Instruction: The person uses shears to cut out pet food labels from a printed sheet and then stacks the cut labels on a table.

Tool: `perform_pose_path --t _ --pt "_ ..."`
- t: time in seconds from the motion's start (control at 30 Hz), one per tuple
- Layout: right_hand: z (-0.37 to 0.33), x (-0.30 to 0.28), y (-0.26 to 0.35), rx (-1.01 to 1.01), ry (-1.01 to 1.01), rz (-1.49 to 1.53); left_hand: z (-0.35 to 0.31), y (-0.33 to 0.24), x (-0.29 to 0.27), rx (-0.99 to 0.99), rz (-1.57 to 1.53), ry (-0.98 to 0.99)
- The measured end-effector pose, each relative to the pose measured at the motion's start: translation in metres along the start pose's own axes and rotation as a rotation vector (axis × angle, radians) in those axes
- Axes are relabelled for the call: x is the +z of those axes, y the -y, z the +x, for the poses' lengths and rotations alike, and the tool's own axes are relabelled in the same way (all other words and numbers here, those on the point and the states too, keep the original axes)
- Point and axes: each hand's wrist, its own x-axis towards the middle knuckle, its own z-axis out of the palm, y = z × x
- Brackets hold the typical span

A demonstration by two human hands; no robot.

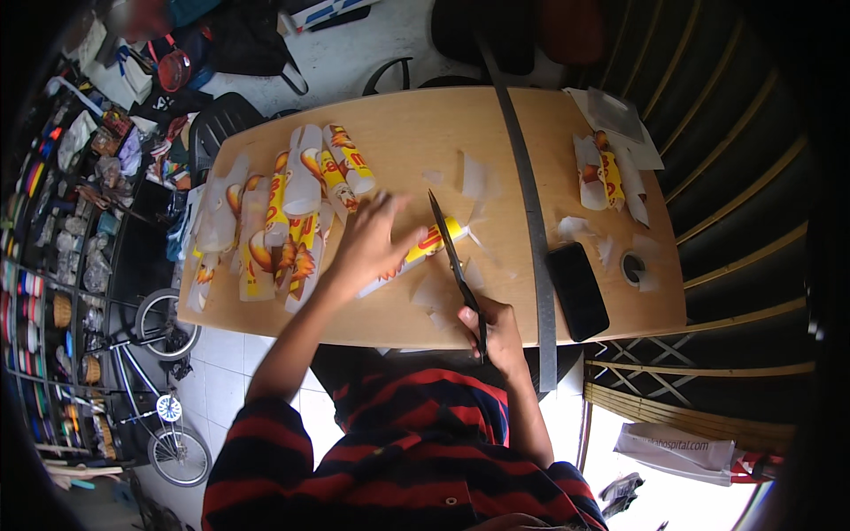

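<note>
Your left hand (370, 243) flat, fingers spread wide, pinning yellow printed strip (423, 250) to bench (416, 133) so it stays put. Right hand (496, 329) grips scissors (453, 257), blades at strip. Cut pile (274, 212) left, phone (577, 290) right.

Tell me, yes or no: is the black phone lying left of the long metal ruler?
No, the black phone lies flat on the wooden table to the right of the long metal ruler.

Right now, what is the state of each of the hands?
Left hand: open, pressing flat on the printed label strip.
Right hand: closed on the scissors.
</note>
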Motion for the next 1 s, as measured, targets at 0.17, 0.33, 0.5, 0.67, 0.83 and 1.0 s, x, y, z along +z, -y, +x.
perform_pose_path --t 0.17,0.33,0.5,0.67,0.83,1.0 --pt "-0.044 -0.016 -0.007 0.034 -0.022 0.029 -0.045 0.009 0.033 0.029 0.139 0.177" --pt "-0.087 -0.025 -0.007 0.065 -0.059 -0.007 -0.057 0.011 0.026 0.24 0.199 -0.03" --pt "-0.117 -0.028 -0.008 0.167 -0.027 -0.063 -0.068 0.027 0.035 0.287 0.13 -0.061" --pt "-0.143 -0.03 -0.006 0.256 0.001 -0.136 -0.074 0.022 0.023 0.296 0.026 -0.001" --pt "-0.154 -0.028 -0.001 0.259 0.094 -0.197 -0.072 0.028 0.029 0.223 -0.061 -0.017" --pt "-0.154 -0.026 -0.006 0.196 0.126 -0.313 -0.065 0.032 0.029 0.159 -0.176 0.224"
